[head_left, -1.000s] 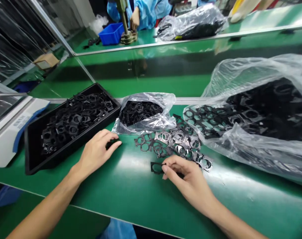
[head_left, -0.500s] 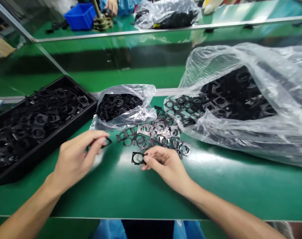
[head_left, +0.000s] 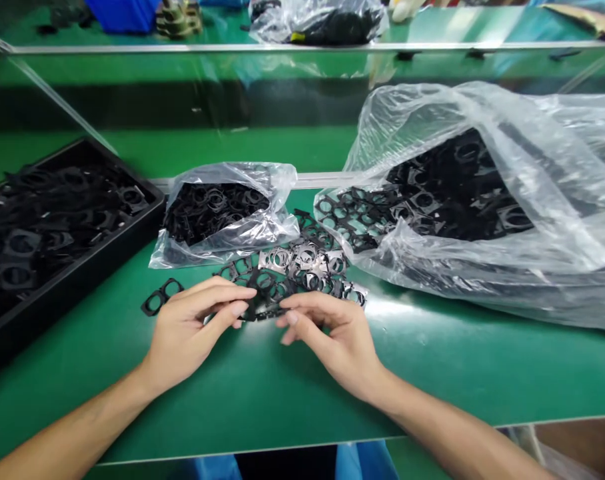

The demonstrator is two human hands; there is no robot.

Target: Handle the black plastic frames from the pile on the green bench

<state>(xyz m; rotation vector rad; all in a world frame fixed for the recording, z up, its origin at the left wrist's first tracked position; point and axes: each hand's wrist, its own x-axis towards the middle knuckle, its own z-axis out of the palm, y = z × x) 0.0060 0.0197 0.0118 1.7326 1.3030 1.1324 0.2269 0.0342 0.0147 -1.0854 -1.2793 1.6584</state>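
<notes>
Both hands meet in front of the loose pile. My right hand (head_left: pixel 335 340) is closed, thumb against fingers, on a thin black plastic frame (head_left: pixel 268 313) tilted nearly edge-on. My left hand (head_left: pixel 192 327) pinches the same frame at its left end; the fingers partly hide the grip. Just behind, a heap of flat ring frames (head_left: pixel 307 263), some black and some shiny, spreads over the green table (head_left: pixel 292 393). A black piece with two round openings (head_left: pixel 162 297) lies flat beside my left wrist and knuckles.
A black tray (head_left: pixel 82 267) heaped with similar parts stands at left. Behind the pile sits a small clear bag (head_left: pixel 282 230) of black rings. A large open plastic bag (head_left: pixel 482 267) of frames fills the right. Across a divider are a blue bin (head_left: pixel 125 15) and another bag (head_left: pixel 317 23).
My left hand has moved right to the frame in my right hand. Black pieces now lie on the table where it was. The frame has tilted edge-on, and the camera view has shifted.
</notes>
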